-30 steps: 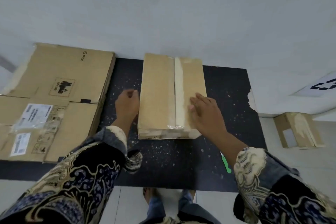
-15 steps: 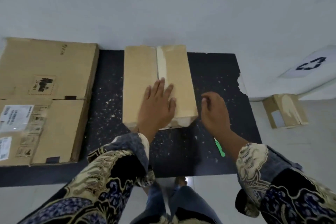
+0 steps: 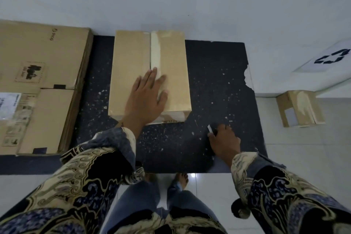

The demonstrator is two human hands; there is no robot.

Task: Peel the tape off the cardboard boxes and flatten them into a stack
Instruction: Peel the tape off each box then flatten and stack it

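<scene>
A long closed cardboard box (image 3: 131, 66) lies on the black speckled mat (image 3: 218, 74), with a pale tape strip (image 3: 155, 51) running down its top seam. My left hand (image 3: 147, 97) lies flat on the near half of the box, fingers straight and spread. To the right of the box's near corner, my right hand (image 3: 224, 140) rests low on the mat with its fingers curled round a small cutter (image 3: 209, 129). Only the cutter's pale tip sticks out from the hand.
Flattened cardboard sheets (image 3: 43, 59) with labels lie stacked at the left, overlapping the mat's edge. A small taped box (image 3: 300, 108) sits on the tiled floor at the right, below a recycling sign (image 3: 330, 59). The white wall runs right behind the mat.
My left hand moved from the mat beside the box onto its top. My right hand left the box top, dropped to the mat and took hold of the green cutter lying there.
</scene>
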